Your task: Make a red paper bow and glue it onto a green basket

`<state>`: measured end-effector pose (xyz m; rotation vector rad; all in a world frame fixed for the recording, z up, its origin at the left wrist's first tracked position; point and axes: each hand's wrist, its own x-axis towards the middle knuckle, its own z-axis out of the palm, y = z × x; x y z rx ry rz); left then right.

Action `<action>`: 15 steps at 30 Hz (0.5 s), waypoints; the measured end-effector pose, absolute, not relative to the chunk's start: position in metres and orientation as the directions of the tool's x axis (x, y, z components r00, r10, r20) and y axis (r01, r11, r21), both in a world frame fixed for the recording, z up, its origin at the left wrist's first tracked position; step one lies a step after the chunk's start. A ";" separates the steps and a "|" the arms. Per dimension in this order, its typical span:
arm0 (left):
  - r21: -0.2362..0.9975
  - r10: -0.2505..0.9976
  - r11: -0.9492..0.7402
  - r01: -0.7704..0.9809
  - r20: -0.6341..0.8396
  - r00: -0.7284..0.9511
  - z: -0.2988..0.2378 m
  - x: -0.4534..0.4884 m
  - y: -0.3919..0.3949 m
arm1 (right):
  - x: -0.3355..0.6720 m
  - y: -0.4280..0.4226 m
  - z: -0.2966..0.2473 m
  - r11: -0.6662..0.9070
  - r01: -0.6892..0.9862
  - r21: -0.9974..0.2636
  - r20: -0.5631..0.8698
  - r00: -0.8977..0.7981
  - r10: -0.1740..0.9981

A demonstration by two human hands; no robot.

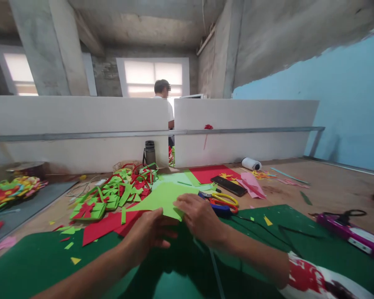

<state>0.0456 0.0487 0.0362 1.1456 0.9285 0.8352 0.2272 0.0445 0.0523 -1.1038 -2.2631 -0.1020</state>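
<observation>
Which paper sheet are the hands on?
The bright lime-green sheet, with the left hand and right hand at its near edge; the red sheet behind, beside the phone, lies untouched.

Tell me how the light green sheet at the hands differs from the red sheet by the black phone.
The light green sheet is pale and bright; the red sheet is deeper in colour. The light green sheet has the left hand and right hand at its near end; the red sheet lies untouched, with yellow cut-outs on it. Both are thin, plain-coloured sheets.
</observation>
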 end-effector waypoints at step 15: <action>0.153 0.704 -0.678 0.719 0.418 0.574 0.007 0.020 0.054 | 0.227 0.035 0.012 0.517 0.521 -0.679 0.450 -0.262 0.854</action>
